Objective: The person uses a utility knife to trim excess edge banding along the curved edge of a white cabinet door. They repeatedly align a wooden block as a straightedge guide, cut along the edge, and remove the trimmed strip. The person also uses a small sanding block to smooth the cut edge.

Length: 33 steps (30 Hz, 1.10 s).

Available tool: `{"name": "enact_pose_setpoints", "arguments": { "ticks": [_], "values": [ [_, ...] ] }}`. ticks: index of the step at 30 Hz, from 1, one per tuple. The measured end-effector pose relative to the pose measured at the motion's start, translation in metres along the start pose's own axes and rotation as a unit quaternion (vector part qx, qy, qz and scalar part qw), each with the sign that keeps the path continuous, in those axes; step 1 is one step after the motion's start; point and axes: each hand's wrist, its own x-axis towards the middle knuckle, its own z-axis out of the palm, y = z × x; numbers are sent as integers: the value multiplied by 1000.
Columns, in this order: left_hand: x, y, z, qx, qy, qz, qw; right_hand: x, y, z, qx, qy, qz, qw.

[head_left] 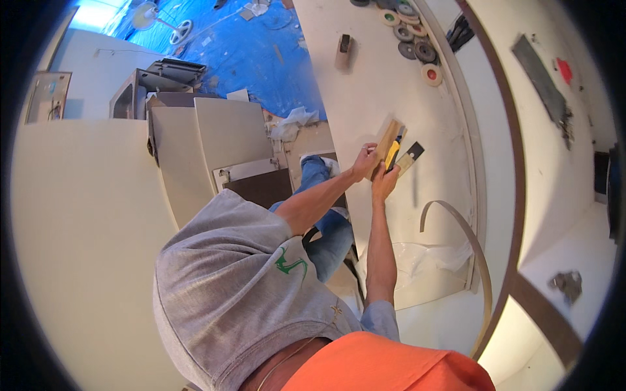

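So, L hand (365,161) on wood (388,136); R (386,183) w/ cutter (392,154)

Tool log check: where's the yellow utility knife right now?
Head view, right of centre: the yellow utility knife is in the person's right hand, appearing between the wooden piece and the black-ended strip.

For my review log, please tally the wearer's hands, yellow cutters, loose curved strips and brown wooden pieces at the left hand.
Hands (left hand, right hand): 2
Yellow cutter: 1
Loose curved strip: 1
Brown wooden piece: 1
Total: 5
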Motion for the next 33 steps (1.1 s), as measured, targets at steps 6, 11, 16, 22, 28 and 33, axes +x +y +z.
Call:
{"name": "enact_pose_setpoints", "arguments": {
  "ticks": [6,11,16,22,28,33],
  "values": [
    [-100,71,-26,-14,-110,1,994,-45,-70,-72,43,20,5,999],
    [-177,139,-51,-116,-90,-43,988,-73,-137,-106,102,-23,-109,988],
    [-215,229,-101,-169,-111,26,979,-90,-204,-142,159,-10,-183,970],
    [-227,370,-102,-187,-227,325,899,-148,-250,-234,164,26,-130,978],
    [-227,403,-61,-282,-277,315,863,-217,-241,-293,155,90,-65,982],
    [-249,295,-7,-445,-359,46,819,-238,-239,-339,240,192,-36,951]
  ]
}}
